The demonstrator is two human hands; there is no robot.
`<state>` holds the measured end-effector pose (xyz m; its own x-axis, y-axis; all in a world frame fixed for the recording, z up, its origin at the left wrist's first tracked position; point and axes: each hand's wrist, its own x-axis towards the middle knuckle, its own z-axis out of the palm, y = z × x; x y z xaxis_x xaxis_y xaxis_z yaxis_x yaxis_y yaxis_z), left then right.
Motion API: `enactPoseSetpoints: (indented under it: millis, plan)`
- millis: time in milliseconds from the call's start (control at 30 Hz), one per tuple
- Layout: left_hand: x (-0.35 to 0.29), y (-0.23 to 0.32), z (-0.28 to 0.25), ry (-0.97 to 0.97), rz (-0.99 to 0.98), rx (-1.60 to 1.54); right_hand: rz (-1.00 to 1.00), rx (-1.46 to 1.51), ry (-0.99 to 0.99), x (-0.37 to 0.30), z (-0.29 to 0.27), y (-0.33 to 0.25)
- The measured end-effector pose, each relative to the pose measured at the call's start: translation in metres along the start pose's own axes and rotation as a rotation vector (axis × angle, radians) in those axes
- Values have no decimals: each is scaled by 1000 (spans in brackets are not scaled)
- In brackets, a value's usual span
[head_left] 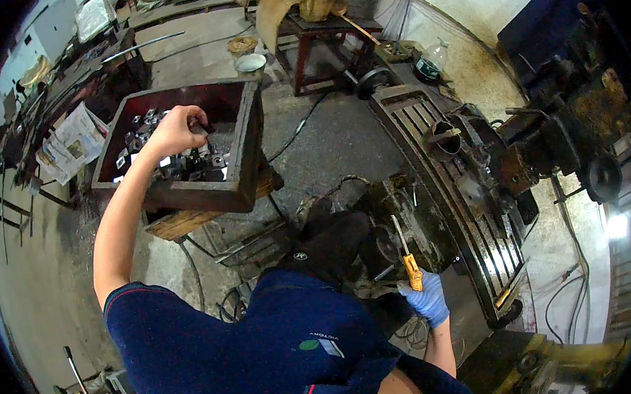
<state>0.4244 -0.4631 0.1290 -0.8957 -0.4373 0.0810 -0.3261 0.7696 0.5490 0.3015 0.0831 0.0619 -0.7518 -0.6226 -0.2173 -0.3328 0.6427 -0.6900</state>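
My bare left hand [177,132] reaches over a dark wooden box [247,136]. Its fingers are curled toward the thumb; something dark shows between them, too small to name. Below and around it in the box lie small metal pieces [182,166], some dark, some shiny. On the right, near the front of the machine, my right hand [428,300] wears a blue glove. It is closed around the yellow handle of a screwdriver [413,271], whose shaft points up and away from me.
A slotted machine table [431,181] runs along my right, with a clamp fixture [443,138] on it and a yellow-handled tool [507,295] at its near end. A wooden stand [185,222] supports the box. Cables cross the floor. Farther off are a bucket [251,65] and a dark red stand [302,59].
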Motion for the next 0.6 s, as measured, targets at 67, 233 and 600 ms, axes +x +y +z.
enactPoseSetpoints:
  millis: [67, 233, 600]
  plan:
    - [-7, 14, -7, 66, -23, -117, 6, 27, -1, -1, -2, -1]
    - [-6, 75, 5, 125, 111, -958, -49, 89, 39, -7, -5, -8]
    - [6, 241, 208, -819, 140, -2018, -148, 27, 190, -24, -32, -26]
